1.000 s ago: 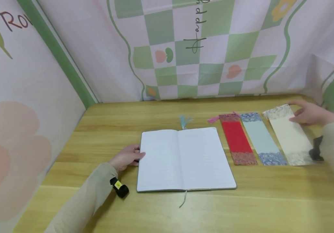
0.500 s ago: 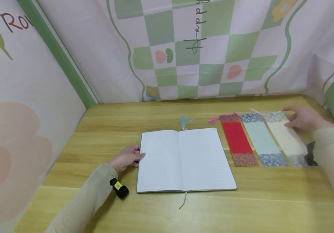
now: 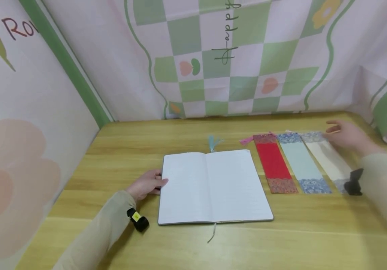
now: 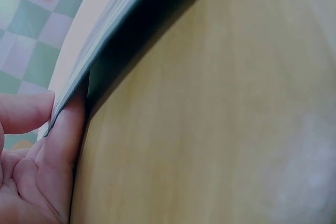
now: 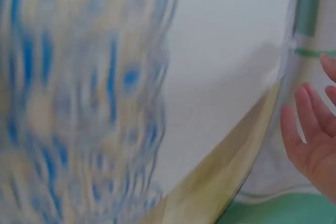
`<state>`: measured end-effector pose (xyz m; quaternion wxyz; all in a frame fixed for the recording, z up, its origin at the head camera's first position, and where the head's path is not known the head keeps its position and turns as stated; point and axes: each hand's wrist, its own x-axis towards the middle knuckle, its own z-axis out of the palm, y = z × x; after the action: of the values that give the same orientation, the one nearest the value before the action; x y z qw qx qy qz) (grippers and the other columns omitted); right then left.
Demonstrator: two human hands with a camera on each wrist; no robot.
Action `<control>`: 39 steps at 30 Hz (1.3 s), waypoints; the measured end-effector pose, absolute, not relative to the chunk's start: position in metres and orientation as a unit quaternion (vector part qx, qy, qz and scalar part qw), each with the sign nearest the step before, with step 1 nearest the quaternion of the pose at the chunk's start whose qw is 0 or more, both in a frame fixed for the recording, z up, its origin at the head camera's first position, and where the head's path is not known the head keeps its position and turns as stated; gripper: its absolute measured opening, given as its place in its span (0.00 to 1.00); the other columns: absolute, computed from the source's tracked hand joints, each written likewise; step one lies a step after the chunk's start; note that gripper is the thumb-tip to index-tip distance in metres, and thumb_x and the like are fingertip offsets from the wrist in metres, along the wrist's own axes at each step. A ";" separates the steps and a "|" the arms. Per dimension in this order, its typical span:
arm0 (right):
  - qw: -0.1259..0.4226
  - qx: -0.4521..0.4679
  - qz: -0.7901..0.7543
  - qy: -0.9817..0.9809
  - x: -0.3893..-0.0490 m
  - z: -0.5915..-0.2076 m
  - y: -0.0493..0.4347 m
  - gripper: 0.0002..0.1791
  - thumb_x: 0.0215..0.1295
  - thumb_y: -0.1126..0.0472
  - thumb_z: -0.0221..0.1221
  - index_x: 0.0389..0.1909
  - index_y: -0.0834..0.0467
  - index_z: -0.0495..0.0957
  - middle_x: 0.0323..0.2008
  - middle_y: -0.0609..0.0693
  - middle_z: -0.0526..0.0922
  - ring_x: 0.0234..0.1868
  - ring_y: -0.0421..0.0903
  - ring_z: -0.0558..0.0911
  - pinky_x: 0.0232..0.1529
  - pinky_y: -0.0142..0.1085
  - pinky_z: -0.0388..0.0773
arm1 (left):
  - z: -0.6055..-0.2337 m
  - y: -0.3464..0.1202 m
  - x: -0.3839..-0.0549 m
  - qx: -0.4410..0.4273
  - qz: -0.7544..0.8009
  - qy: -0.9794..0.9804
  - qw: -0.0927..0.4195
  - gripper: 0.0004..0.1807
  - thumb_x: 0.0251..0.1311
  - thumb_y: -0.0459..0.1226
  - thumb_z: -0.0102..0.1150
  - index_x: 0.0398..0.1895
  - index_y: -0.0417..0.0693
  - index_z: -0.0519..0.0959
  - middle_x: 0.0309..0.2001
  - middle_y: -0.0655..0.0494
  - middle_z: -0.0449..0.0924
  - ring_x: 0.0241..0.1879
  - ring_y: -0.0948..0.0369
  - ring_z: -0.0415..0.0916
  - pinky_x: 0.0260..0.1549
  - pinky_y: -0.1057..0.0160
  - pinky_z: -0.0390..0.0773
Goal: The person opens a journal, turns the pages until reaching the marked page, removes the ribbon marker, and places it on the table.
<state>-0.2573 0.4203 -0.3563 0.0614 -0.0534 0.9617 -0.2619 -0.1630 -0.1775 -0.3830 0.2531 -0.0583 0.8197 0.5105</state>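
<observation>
An open notebook (image 3: 183,187) with lined pages lies on the wooden table. My left hand (image 3: 147,183) pinches its left edge; in the left wrist view the thumb (image 4: 26,111) is on the page and a finger (image 4: 65,129) is under the cover. To the right, a red bookmark (image 3: 274,159), a pale blue bookmark (image 3: 302,161) and a cream bookmark (image 3: 326,157) lie side by side, all with lace-patterned ends. My right hand (image 3: 346,137) is at the cream one's upper right, its fingers (image 5: 310,114) spread and holding nothing in the right wrist view.
A blue tassel (image 3: 212,142) sticks out above the notebook, and a grey ribbon (image 3: 212,232) hangs from its bottom. One pink tassel (image 3: 246,140) lies beside the red bookmark. Behind the table (image 3: 129,142) hangs a checkered cloth (image 3: 217,86).
The cream bookmark has shifted left, closer to the pale blue one. My right hand moved left with it and has let go. The left hand stays at the notebook's edge.
</observation>
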 end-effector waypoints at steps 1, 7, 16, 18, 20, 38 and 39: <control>0.056 -0.056 -0.268 0.960 -0.256 -0.354 0.412 0.34 0.70 0.58 0.51 0.64 0.79 0.50 0.54 0.81 0.65 0.51 0.75 0.69 0.46 0.56 0.74 | -0.383 -0.178 -0.162 -0.058 0.510 0.820 0.252 0.10 0.68 0.35 0.50 0.47 0.38 0.70 0.32 0.53 0.70 0.33 0.61 0.71 0.31 0.66 0.77; 0.051 -0.109 -0.295 0.948 -0.251 -0.345 0.348 0.31 0.69 0.61 0.53 0.64 0.75 0.55 0.53 0.77 0.69 0.53 0.72 0.71 0.48 0.56 0.74 | -0.383 -0.179 -0.161 -0.051 0.512 0.820 0.250 0.07 0.68 0.35 0.50 0.43 0.39 0.69 0.27 0.56 0.65 0.32 0.62 0.69 0.30 0.67 0.75; 0.079 -0.215 -0.276 0.934 -0.221 -0.343 0.262 0.29 0.62 0.59 0.61 0.60 0.68 0.67 0.53 0.67 0.76 0.52 0.63 0.76 0.50 0.55 0.75 | -0.387 -0.178 -0.161 -0.056 0.510 0.821 0.251 0.10 0.68 0.35 0.50 0.47 0.38 0.70 0.30 0.55 0.68 0.32 0.62 0.70 0.31 0.67 0.76; 0.079 -0.244 -0.271 0.928 -0.216 -0.344 0.248 0.28 0.60 0.61 0.63 0.59 0.68 0.69 0.51 0.65 0.77 0.52 0.61 0.76 0.50 0.53 0.75 | -0.387 -0.177 -0.161 -0.056 0.511 0.821 0.249 0.11 0.68 0.35 0.50 0.49 0.37 0.70 0.31 0.55 0.69 0.33 0.62 0.70 0.31 0.67 0.76; 0.073 -0.273 -0.263 0.923 -0.213 -0.345 0.237 0.29 0.58 0.61 0.65 0.59 0.67 0.69 0.50 0.62 0.78 0.50 0.59 0.77 0.49 0.52 0.75 | -0.386 -0.177 -0.161 -0.057 0.513 0.820 0.248 0.13 0.68 0.35 0.50 0.51 0.37 0.70 0.31 0.54 0.69 0.33 0.62 0.70 0.31 0.67 0.76; 0.108 -0.278 -0.112 0.948 -0.213 -0.352 0.184 0.51 0.40 0.51 0.76 0.67 0.59 0.63 0.66 0.67 0.60 0.67 0.68 0.55 0.60 0.62 0.62 | -0.387 -0.177 -0.161 -0.049 0.515 0.820 0.246 0.14 0.68 0.36 0.50 0.53 0.36 0.69 0.34 0.54 0.72 0.34 0.62 0.71 0.32 0.67 0.75; 0.113 -0.271 -0.109 0.950 -0.214 -0.351 0.182 0.52 0.40 0.51 0.76 0.67 0.60 0.62 0.66 0.68 0.60 0.67 0.68 0.55 0.60 0.62 0.63 | -0.387 -0.177 -0.161 -0.047 0.515 0.820 0.246 0.15 0.69 0.36 0.50 0.54 0.36 0.69 0.35 0.54 0.73 0.34 0.62 0.71 0.32 0.67 0.75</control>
<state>-0.2138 0.1823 -0.3510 0.1129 -0.2712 0.9496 -0.1089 -0.1612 -0.1772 -0.3871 0.2457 -0.0468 0.8198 0.5151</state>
